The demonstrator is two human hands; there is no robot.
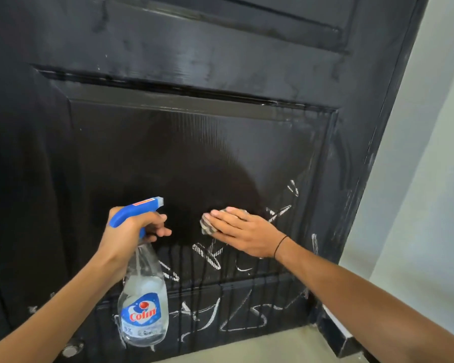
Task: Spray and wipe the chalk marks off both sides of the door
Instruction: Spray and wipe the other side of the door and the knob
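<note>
A black panelled door (168, 142) fills the view. White chalk marks (210, 255) remain on its lower panel and bottom rail, with wet drips running down through them. My left hand (134, 229) grips the neck of a clear spray bottle (142, 305) with a blue trigger head, nozzle aimed at the door. My right hand (241, 231) lies flat on a folded grey cloth (207, 226), pressing it against the lower panel just above the chalk marks. The upper part of that panel looks wet and free of chalk.
A pale wall (430, 153) stands to the right of the door's edge. A black skirting strip (336, 334) runs along the wall's base. Light floor (286, 347) shows below the door. A round metal fitting (71, 349) sits low on the door's left.
</note>
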